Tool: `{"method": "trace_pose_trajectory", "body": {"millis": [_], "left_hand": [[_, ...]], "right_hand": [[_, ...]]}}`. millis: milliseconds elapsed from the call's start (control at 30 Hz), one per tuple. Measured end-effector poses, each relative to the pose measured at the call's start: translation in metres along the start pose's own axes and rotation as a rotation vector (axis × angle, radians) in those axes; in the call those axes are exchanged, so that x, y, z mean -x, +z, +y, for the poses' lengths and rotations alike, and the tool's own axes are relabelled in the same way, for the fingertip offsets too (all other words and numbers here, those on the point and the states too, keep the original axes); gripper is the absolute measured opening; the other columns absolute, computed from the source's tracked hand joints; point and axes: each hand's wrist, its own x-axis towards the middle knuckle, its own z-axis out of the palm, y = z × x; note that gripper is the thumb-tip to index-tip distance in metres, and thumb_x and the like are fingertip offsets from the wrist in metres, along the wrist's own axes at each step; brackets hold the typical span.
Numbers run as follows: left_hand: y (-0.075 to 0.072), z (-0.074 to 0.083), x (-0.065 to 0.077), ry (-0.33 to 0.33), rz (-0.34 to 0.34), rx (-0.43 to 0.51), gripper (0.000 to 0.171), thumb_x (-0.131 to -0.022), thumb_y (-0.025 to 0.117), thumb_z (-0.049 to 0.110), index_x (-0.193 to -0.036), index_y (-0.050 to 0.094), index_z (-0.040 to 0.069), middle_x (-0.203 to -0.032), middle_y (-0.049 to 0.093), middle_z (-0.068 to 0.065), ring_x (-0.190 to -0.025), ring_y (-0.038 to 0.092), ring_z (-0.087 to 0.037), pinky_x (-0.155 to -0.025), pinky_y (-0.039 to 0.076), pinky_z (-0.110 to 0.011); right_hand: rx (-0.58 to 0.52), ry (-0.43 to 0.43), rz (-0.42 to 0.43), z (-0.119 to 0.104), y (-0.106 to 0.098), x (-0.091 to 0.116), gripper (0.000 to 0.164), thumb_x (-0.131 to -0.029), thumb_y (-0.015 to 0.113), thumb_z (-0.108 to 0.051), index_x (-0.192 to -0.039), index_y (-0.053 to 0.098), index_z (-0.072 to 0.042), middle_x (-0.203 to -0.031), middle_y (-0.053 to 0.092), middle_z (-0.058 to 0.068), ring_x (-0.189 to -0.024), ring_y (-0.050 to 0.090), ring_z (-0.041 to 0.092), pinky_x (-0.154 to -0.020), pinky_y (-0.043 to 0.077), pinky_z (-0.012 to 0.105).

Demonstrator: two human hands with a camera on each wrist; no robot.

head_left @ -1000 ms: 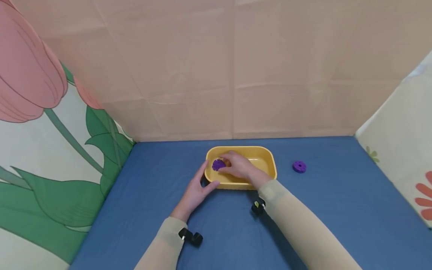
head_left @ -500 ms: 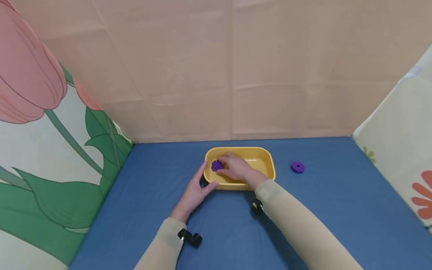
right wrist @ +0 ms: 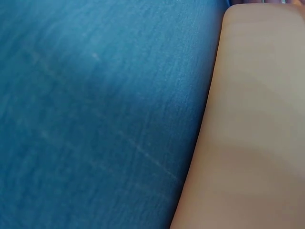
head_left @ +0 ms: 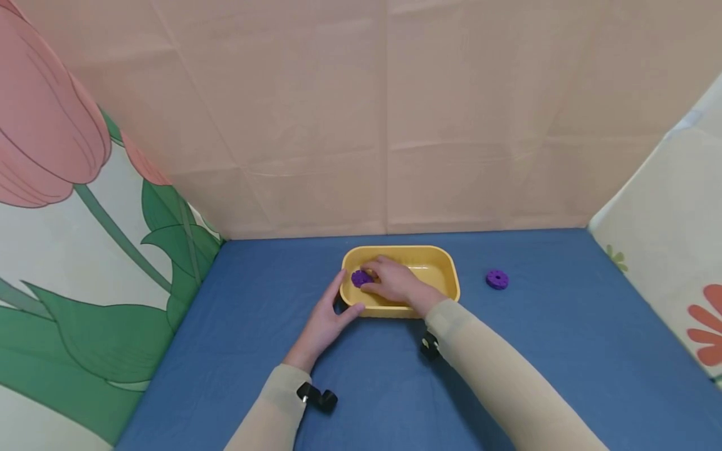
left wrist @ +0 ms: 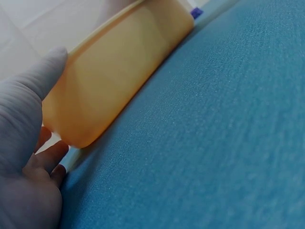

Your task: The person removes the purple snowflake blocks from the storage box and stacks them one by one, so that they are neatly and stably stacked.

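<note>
Inside the left part of a yellow plastic tray (head_left: 425, 257) is a purple disc with a notched edge (head_left: 361, 279). My right hand (head_left: 392, 280) reaches down into the tray and pinches this disc between thumb and fingers; its right side is hidden by them. My left hand (head_left: 324, 324) rests against the tray's near left corner, fingers along the left end and thumb at the front wall. In the left wrist view the left thumb (left wrist: 45, 74) lies near the rim and the other fingers are low by the corner. The right wrist view shows only tray wall and cloth.
A second purple disc (head_left: 497, 279), with a centre hole, lies on the blue cloth (head_left: 541, 351) right of the tray. A beige sheet (head_left: 304, 125) hangs behind. Printed flower panels (head_left: 107, 338) stand at both sides.
The notched disc has shifted slightly left and down in the tray and looks more tilted, with my right hand still on it. My left hand stays at the corner.
</note>
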Motion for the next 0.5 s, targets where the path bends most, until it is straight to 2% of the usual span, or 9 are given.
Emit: {"method": "trace_pose_trajectory", "body": {"millis": [233, 500], "left_hand": [[0.0001, -0.001, -0.0006, 0.007, 0.001, -0.006, 0.09, -0.103, 0.081, 0.041, -0.176, 0.029, 0.035, -0.179, 0.031, 0.003, -0.166, 0.027, -0.026, -0.133, 0.022, -0.059], [0.0003, -0.0002, -0.0004, 0.005, 0.001, -0.01, 0.091, -0.103, 0.082, 0.041, -0.176, 0.028, 0.036, -0.179, 0.031, 0.002, -0.166, 0.026, -0.026, -0.133, 0.022, -0.059]], "right_hand": [[0.007, -0.019, 0.013, -0.0016, -0.0014, 0.0008, 0.05, -0.106, 0.077, -0.04, -0.146, 0.07, -0.012, -0.129, 0.067, 0.01, -0.112, 0.065, 0.026, -0.108, 0.055, 0.048], [0.033, -0.058, 0.004, -0.0012, -0.0017, 0.0003, 0.049, -0.107, 0.075, -0.042, -0.148, 0.069, -0.015, -0.129, 0.067, 0.009, -0.109, 0.063, 0.024, -0.106, 0.054, 0.047]]}}
